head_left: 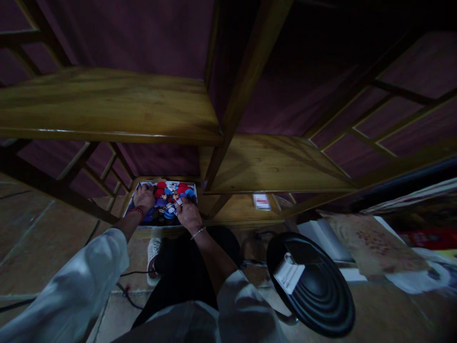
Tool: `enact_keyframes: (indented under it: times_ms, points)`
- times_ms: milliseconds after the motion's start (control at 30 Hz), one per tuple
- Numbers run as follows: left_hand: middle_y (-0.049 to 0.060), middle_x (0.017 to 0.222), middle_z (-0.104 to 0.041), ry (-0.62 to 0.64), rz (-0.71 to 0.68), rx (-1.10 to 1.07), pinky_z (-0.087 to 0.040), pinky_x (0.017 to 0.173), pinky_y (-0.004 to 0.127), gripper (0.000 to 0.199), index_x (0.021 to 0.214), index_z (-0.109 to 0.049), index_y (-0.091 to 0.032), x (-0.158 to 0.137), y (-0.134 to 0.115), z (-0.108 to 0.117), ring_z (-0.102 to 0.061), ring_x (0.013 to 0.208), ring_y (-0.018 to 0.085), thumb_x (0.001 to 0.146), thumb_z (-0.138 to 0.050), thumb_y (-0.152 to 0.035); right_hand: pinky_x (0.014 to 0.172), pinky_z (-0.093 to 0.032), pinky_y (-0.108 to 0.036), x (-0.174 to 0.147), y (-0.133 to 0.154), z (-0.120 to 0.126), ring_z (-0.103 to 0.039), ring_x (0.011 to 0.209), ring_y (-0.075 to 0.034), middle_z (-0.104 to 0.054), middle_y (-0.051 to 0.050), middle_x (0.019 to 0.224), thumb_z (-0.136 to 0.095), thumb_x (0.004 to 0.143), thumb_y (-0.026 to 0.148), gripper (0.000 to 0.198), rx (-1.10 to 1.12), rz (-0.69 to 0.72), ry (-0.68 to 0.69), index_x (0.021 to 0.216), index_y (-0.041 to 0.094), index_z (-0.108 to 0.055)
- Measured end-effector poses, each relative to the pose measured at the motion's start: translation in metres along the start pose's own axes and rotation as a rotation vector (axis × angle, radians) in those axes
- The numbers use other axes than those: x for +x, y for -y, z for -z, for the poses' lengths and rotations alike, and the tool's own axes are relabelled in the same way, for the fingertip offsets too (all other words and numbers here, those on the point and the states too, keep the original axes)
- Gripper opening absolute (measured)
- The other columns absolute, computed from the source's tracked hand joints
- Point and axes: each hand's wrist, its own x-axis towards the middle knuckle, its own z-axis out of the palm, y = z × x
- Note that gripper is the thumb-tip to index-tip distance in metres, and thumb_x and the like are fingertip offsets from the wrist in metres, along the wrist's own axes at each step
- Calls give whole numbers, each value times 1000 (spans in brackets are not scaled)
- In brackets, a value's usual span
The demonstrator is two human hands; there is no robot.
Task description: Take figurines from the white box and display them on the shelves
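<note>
A shallow white-edged box rests on the low wooden shelf at the left, filled with small colourful figures in red, blue, purple and white. Over its left side lies my left hand, palm down with fingers stretched out on the contents. My right hand reaches in at the box's right front, fingers bent together around a small pale-and-purple figure. The dim light hides fine detail, so exactly what kind of figures they are cannot be made out.
A wooden upper shelf overhangs the box, with a post beside it. On the lower shelf at right lies a white-and-red packet. A black ribbed stool seat bears a white tag-like item. Cables cross the floor.
</note>
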Motion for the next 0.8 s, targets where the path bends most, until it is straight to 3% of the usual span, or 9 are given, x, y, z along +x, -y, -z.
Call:
enact_keyframes:
  times_ms: [300,400,500,633,700,800]
  points:
    - [15,107,-57,-90,-7,-106,-36,88,38,30,99,-60,-13,-4,7,4,-44,106,31,76,-45,-24,78,-42,-26,-1,-1,2,-58,90,-18,-62,-10,100,-35,88,31,33,46,25,-56,115,15,-46]
    - [16,102,-60,-96,34,-185,-35,89,37,28,100,-57,-10,-6,7,11,-50,103,28,78,-43,-22,84,-40,-26,-2,-2,2,-54,97,-18,-59,-9,106,-38,87,33,31,76,59,-129,111,17,-51]
    - [17,95,-63,-91,138,-315,-40,81,37,29,104,-52,-11,-10,3,16,-57,95,28,80,-42,-23,89,-38,-26,-3,-3,1,-49,104,-17,-54,-7,112,-40,86,33,28,119,87,-222,106,19,-54]
    - [16,93,-64,-72,150,-445,-43,77,35,27,103,-52,-11,-16,-8,17,-59,91,27,80,-44,-22,89,-37,-24,-5,-4,1,-49,102,-16,-55,-7,107,-41,86,30,25,181,116,-295,102,18,-55]
    - [14,97,-63,-70,195,-649,-45,77,35,23,100,-55,-12,-20,-16,14,-59,92,25,78,-47,-17,88,-38,-24,-5,-5,2,-50,100,-15,-57,-7,103,-41,86,29,24,207,130,-314,101,18,-55]
    - [10,101,-61,2,321,-1264,-50,71,32,20,89,-57,-14,-30,-30,9,-61,84,19,75,-45,-7,85,-39,-23,-4,-7,0,-53,95,-14,-59,-6,98,-42,85,29,24,246,117,-326,101,18,-55]
